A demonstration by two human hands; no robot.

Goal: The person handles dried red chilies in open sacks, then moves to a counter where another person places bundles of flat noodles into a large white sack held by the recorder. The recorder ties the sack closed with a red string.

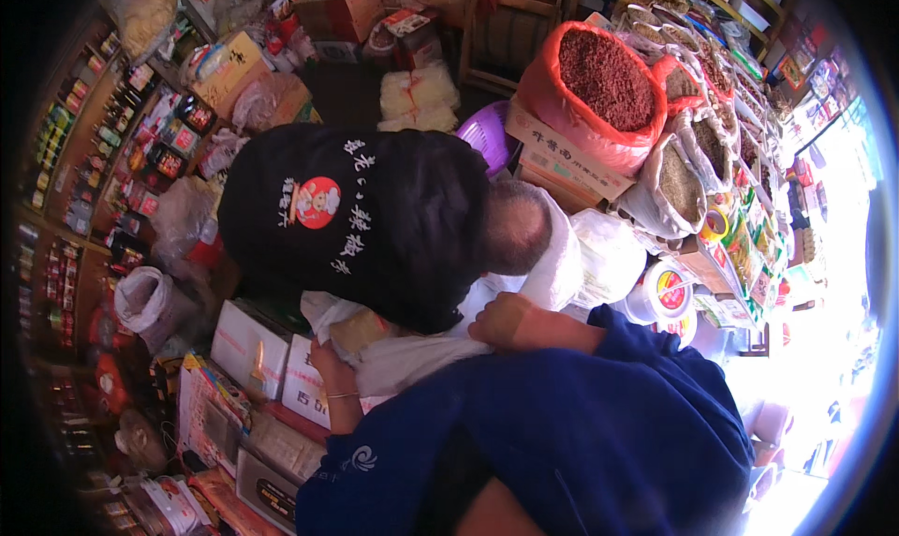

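A white sack spreads between my two hands, directly in front of me. My left hand, with a thin bracelet at the wrist, grips its left edge. A tan block-like thing lies in the sack's mouth beside that hand. My right hand is closed in a fist on the sack's far right edge. Over the sack bends a co-worker in a black printed shirt, a white towel around the neck. This person's hands are hidden beneath the body.
White cartons stand left of the sack. A red-lined sack of dark red dried spice and open sacks of dry goods crowd the right. Jar shelves line the left. Near the right sleeve are white tubs; beyond the co-worker, a purple basket.
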